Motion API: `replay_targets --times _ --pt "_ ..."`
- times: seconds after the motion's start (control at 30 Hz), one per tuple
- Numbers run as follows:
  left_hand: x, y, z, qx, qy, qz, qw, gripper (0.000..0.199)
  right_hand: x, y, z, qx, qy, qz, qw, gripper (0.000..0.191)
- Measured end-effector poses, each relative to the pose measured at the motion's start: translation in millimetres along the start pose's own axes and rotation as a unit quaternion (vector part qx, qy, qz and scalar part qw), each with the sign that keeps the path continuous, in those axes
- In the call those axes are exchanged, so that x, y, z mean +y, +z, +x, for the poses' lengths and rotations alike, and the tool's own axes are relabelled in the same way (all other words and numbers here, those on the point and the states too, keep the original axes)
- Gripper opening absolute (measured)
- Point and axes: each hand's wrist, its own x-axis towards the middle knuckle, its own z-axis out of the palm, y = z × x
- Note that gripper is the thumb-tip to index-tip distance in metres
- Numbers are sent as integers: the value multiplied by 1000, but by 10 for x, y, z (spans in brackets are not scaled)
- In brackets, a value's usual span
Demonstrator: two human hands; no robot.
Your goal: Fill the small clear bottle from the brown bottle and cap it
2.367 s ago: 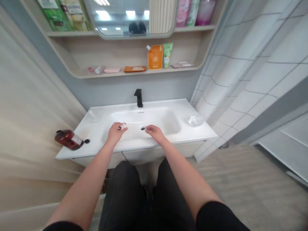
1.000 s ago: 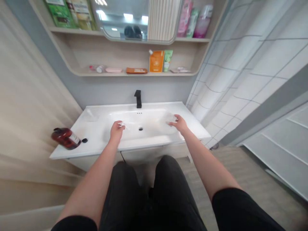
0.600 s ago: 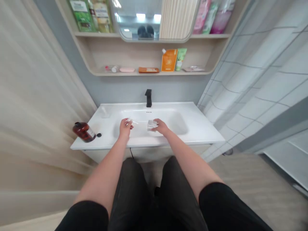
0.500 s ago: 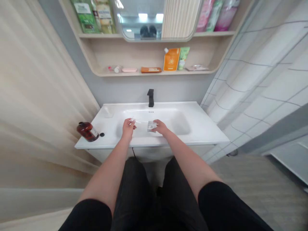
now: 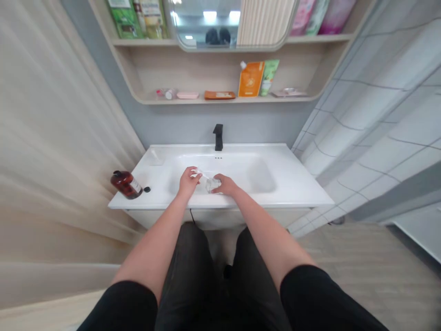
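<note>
Over the sink basin [image 5: 260,177], my right hand [image 5: 226,185] is wrapped round a small clear bottle [image 5: 211,185], which is tilted. My left hand [image 5: 189,181] pinches a small white pump top [image 5: 197,171]. From it a thin pale tube [image 5: 206,176] slopes down to the bottle's mouth; whether its tip is inside I cannot tell. To the left on the counter lies an amber bottle [image 5: 127,184] with a white label, and a black cap [image 5: 147,189] sits beside it.
A black faucet [image 5: 218,137] rises behind the basin. A clear container [image 5: 156,156] stands at the counter's back left. Above, a shelf [image 5: 193,101] holds an orange pouch [image 5: 251,79], a green tube [image 5: 269,77] and small packets. A curtain [image 5: 86,138] hangs close on the left.
My hands have come closer together, and the clear bottle has moved left and tilted. The tube's lower end now reaches the bottle. The view has shifted slightly.
</note>
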Motion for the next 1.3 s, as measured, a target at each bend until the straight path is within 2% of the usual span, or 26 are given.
replay_targets --times 0.2,0.4,0.73,1.0,1.17,1.3 --pt "-39 19 -20 -60 49 87 993 51 -76 0 -22 6 -14 -12 1000 78" --pt "-41 42 -55 -128 122 199 964 40 -108 4 -52 14 -44 -19 999 78" --pt "29 48 -95 -132 115 244 954 41 -121 -12 -69 12 -53 -17 998 78" --pt "53 50 -118 -168 114 265 943 42 -119 -9 -53 7 -41 -20 999 83" --pt "60 59 -103 -139 146 233 951 39 -119 -4 -49 7 -45 -16 999 85" --pt "52 52 -103 -146 154 233 949 39 -107 -1 -44 11 -53 -29 998 85"
